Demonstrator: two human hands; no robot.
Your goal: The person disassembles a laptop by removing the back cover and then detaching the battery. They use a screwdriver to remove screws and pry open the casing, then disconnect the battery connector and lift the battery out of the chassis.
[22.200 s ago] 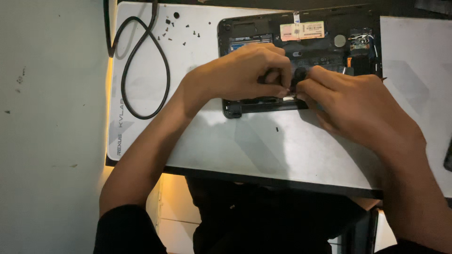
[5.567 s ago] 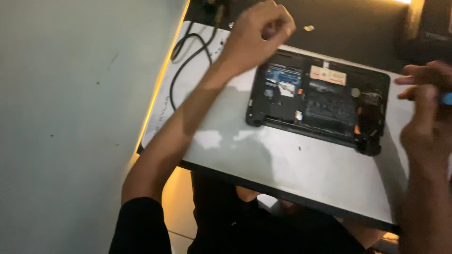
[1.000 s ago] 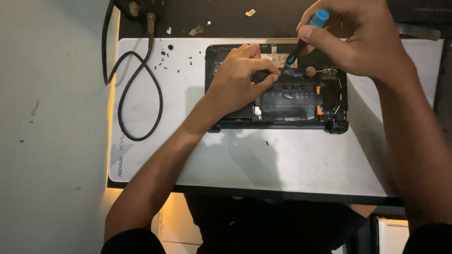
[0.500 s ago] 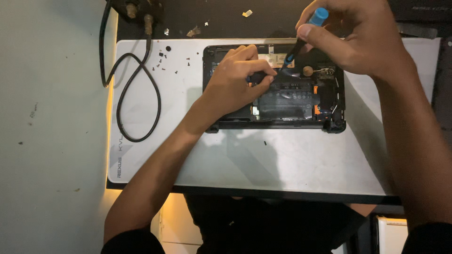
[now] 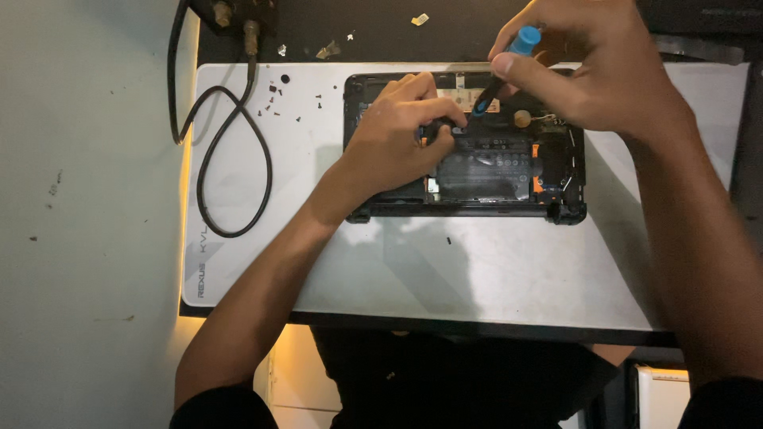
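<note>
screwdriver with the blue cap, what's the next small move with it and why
Probably twist it in place. The right hand pinches the blue-capped screwdriver with its tip down inside the opened laptop, near the top edge, while the left hand presses on the parts right beside the tip. Loose small screws already lie on the white mat, so another is likely being worked.

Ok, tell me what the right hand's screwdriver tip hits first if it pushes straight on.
Probably the open device's board right beside the left hand's fingertips; the right hand angles the blue screwdriver down-left, though depth is unclear.
</note>
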